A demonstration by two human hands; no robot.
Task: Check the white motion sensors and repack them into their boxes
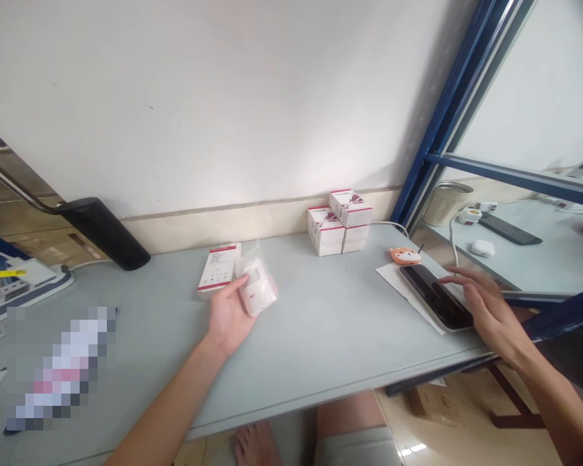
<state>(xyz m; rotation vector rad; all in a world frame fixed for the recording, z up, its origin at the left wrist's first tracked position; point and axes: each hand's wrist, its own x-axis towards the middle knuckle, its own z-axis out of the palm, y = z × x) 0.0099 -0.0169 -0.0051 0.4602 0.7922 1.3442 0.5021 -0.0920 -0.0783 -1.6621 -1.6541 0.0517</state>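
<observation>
A white motion sensor, wrapped in a clear plastic bag, rests in my left hand, with the thumb laid over its front. Just behind that hand, a white box with red edges lies on the grey desk. On the right, my right hand reaches over a dark smartphone, fingers stretched out and an index fingertip at or just above the screen. The phone lies partly on a white sheet. Behind it sits a small orange-and-white animal-shaped object.
Several small white-and-red boxes are stacked against the wall. A black cylinder on a metal arm leans at the left, near a power strip and a blurred-out item. A blue-framed mirror borders the right side.
</observation>
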